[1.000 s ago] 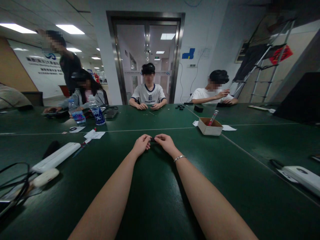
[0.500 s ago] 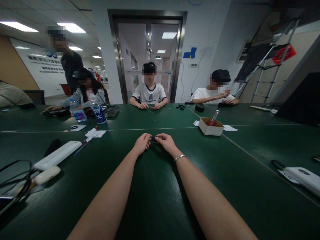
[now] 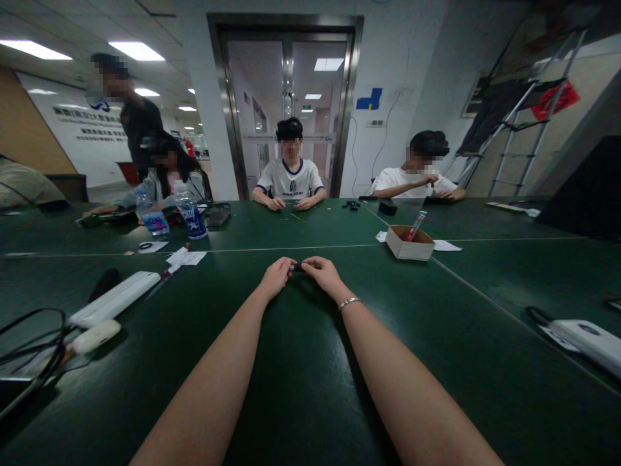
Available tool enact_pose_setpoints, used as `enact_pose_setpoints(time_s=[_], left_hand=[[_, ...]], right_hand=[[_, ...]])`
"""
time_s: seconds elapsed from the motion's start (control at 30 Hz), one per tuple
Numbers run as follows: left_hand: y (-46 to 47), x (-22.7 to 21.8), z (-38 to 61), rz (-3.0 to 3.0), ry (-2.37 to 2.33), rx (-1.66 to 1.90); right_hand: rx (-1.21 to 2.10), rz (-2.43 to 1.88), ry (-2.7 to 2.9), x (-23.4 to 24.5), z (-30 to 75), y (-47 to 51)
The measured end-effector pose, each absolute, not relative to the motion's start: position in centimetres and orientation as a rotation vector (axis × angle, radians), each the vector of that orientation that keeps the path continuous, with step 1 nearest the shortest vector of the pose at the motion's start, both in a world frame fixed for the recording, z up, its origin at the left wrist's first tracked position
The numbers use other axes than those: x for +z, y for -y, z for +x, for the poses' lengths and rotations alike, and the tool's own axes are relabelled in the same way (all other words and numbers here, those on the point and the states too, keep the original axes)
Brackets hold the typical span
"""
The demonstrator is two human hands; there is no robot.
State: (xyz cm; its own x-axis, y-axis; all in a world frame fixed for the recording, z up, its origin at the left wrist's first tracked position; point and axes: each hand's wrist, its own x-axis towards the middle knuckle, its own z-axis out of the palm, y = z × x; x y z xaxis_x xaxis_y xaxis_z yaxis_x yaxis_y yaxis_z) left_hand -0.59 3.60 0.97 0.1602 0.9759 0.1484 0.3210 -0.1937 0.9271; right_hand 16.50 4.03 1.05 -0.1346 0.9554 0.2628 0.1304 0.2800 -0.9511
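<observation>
My left hand [image 3: 277, 277] and my right hand [image 3: 322, 273] meet in front of me over the green table [image 3: 295, 362]. Between their fingertips is a small dark object [image 3: 297, 266] with a light, metal-looking end on the left; it is too small to name for certain. The left fingers pinch that light end, and the right thumb and fingers pinch the dark end. Parts of the object are hidden behind the fingers. A silver bracelet [image 3: 350, 303] circles my right wrist.
An open cardboard box [image 3: 410, 251] holding a clear tube stands ahead to the right. Two bottles [image 3: 190, 217], papers [image 3: 186, 259], a long white device [image 3: 116, 299] and black cables [image 3: 53, 343] lie to the left. Several people sit around the table; a ladder [image 3: 526, 129] stands back right.
My hands hold nearly the same pose on the small dark object. Across the table at the right, a person's raised hand has come lower. The camera view has shifted slightly.
</observation>
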Motion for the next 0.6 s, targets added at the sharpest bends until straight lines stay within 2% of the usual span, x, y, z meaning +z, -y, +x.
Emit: enact_pose_setpoints(time_s=[0.6], left_hand=[[-3.66, 1.24, -0.52, 1.582, -1.187, 1.040]], right_hand=[[1.013, -1.081, 1.511, 1.28, 16.33, -3.92]])
